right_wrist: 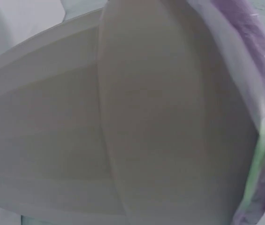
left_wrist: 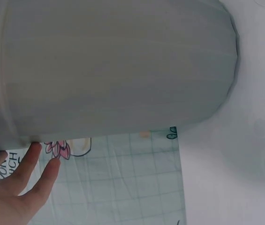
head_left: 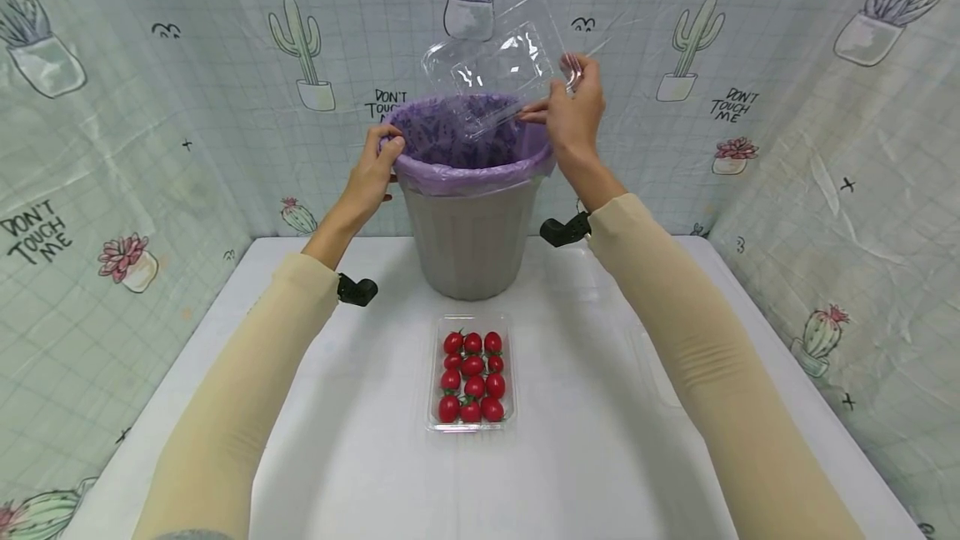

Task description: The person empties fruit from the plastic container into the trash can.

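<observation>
A grey trash can (head_left: 468,232) stands upright on the white table, with a purple bag (head_left: 480,177) lining it and folded over the rim. My left hand (head_left: 372,169) grips the rim at its left side, the thumb on the bag; in the left wrist view its spread fingers (left_wrist: 45,185) lie along the outer wall. Over the opening, my right hand (head_left: 576,115) pinches a clear plastic container (head_left: 510,57) by its right edge and holds it tilted. The right wrist view is filled by the can's wall (right_wrist: 155,117) and the overhanging bag (right_wrist: 245,51).
A clear plastic box (head_left: 472,428) of small red tomatoes (head_left: 472,367) sits on the table in front of the can. Another clear, flat item (head_left: 656,365) lies to the right, partly behind my right sleeve. A patterned curtain (head_left: 225,90) surrounds the table's back and sides.
</observation>
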{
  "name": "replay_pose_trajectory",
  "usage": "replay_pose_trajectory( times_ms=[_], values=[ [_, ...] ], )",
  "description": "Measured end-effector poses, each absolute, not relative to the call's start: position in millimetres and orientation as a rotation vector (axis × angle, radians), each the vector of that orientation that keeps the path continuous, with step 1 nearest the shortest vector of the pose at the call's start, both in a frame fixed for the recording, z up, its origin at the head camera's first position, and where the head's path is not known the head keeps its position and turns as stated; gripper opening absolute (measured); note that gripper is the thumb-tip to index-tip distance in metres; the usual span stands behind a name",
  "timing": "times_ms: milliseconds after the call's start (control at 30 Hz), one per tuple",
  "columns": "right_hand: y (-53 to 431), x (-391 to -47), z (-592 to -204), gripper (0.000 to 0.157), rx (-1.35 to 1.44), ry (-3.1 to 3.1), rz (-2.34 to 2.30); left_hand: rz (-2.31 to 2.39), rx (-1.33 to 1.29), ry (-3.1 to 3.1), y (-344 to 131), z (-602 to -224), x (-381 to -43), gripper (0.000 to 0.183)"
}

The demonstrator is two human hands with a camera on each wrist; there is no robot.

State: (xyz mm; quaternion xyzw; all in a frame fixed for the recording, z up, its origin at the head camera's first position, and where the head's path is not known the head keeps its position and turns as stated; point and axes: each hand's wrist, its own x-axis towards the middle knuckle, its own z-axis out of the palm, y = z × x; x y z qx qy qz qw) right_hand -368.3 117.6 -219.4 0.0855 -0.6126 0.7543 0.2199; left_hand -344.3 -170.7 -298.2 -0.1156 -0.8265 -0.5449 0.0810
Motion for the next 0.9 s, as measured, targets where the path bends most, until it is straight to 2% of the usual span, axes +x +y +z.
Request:
replay_pose_trajectory(
  times_ms=[300,900],
  values=[
    [124,-349,-207,0.039,0.208,-1.674,2.153,-1.628,-0.333,-2.478,-170,-299,-344,0.057],
    [160,-343,-209,0.043,0.264,-1.607,2.236,-1.651,-0.339,-2.466,-170,-298,-344,0.056]
  ],
)
